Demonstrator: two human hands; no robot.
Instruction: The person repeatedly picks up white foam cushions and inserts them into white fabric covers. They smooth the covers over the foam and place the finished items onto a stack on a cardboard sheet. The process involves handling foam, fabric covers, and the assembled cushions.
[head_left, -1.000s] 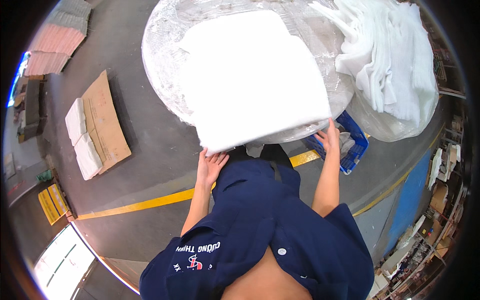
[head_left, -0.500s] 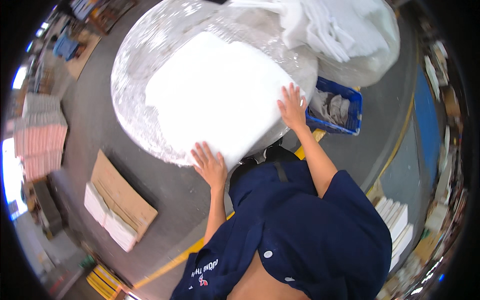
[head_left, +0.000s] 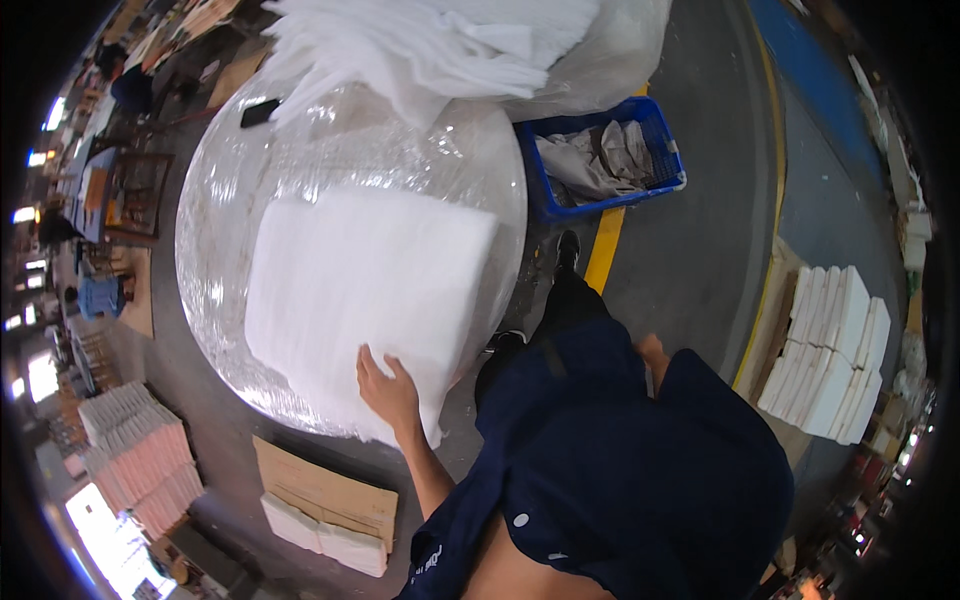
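Observation:
A thick piece of soft white padding [head_left: 370, 270] lies flat on a round tabletop wrapped in clear plastic film [head_left: 215, 250]. My left hand [head_left: 388, 392] is over the padding's near edge, fingers apart and holding nothing; whether it touches the surface is hard to tell. Down by my right side is my right hand [head_left: 652, 355], away from the tabletop and partly hidden by my clothing, so its fingers cannot be made out. More loose white padding sheets [head_left: 450, 50] are heaped at the far side of the table, and a black phone-like object [head_left: 260, 113] rests beside them.
A blue plastic crate [head_left: 655, 130] with grey cloths stands right of the table, over a yellow floor line [head_left: 604, 250]. White bundles [head_left: 825, 350] are stacked at right. Cardboard [head_left: 330, 485] with a white bundle lies at lower left, near a pinkish stack [head_left: 145, 460].
My right hand has left the padding's right edge and dropped to my side. My left hand has lifted or shifted on the near edge. The view has turned rightward.

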